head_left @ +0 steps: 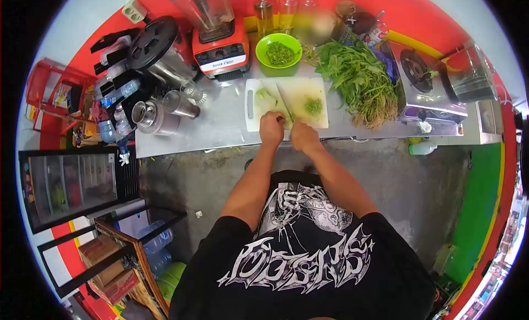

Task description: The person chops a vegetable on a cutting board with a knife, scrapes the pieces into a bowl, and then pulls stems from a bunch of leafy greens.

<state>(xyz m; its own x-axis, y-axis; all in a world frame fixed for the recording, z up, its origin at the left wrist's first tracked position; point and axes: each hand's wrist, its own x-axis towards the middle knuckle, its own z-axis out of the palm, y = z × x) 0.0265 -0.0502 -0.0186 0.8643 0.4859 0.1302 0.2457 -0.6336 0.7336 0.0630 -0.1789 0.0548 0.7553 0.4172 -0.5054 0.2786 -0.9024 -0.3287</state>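
Closed on the knife (285,102), right hand (305,136) sat at the cutting board's (320,88) six o'clock, left hand (271,128) beside the blade, hold unclear, chopped greens (313,106) at three o'clock; I judged mid-chop, next stroke needing tucked fingertips.

The only lettering that reads clearly is the white label "SILVER CREST" on the front panel of the red blender base (221,51). It stands at the far side of the tabletop (220,127), just left of the cutting board (309,120).

The person's black T-shirt (300,259), nearest the camera, carries a large white print. It shows a skeletal figure above one word in spiky, tangled letters, too stylised to read with certainty.

The labels on the plastic bottles (113,127) at the left are too small to make out.
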